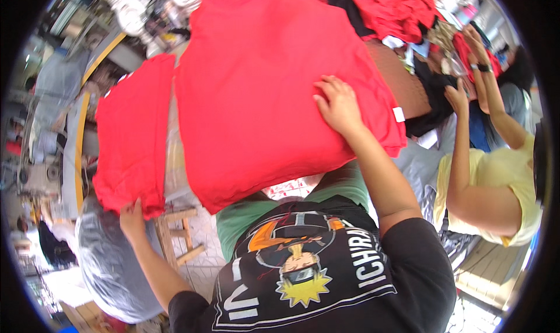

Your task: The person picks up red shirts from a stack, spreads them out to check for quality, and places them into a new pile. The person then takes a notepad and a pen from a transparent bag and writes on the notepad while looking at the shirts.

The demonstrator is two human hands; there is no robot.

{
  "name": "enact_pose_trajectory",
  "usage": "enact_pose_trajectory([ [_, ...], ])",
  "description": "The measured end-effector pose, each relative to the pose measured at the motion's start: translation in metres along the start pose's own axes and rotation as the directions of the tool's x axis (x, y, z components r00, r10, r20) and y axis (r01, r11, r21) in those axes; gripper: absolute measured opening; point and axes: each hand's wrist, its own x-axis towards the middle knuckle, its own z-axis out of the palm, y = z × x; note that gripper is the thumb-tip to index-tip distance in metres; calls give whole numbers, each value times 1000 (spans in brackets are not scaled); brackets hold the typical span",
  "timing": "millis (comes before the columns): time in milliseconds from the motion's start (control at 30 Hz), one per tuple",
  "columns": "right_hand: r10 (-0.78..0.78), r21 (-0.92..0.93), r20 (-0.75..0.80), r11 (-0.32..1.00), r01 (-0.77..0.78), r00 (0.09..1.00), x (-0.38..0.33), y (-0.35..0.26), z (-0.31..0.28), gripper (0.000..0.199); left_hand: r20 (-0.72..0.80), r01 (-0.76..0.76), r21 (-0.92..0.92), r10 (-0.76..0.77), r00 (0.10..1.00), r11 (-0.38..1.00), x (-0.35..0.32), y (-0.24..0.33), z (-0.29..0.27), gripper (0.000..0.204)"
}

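A large red garment (262, 88) is spread out in front of me, its near edge hanging by my lap and a small white label showing at its right side. My right hand (341, 106) rests on top of it with the fingers stretched out. To the left, a narrower red garment (134, 134), perhaps folded, lies apart from the large one. At its near edge, my left hand (133, 218) pinches the cloth; the fingertips are partly hidden.
Behind to the right is a heap of red and black cloth (391, 9). A co-worker in a yellow top (496, 187) lifts red cloth at the right. A plastic-wrapped bundle (114, 263) and a wooden stool (178, 234) stand at the lower left. Thread cones (125, 12) line the back.
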Motion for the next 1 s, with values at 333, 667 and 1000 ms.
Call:
enact_pose_trajectory([
  [333, 111, 35, 23, 993, -111, 994, -9, 5, -6, 33, 104, 174, -549, -140, 985, 817, 53, -13, -11, 37],
  [667, 90, 108, 15, 990, -92, 996, -9, 2, -4, 31, 326, 396, -140, -335, 884, 908, 49, -33, 5, 43],
  [1000, 113, 77, 27, 990, -114, 993, -11, 6, -5, 31, -367, -252, 59, 255, 894, 966, 94, 102, -82, 53],
])
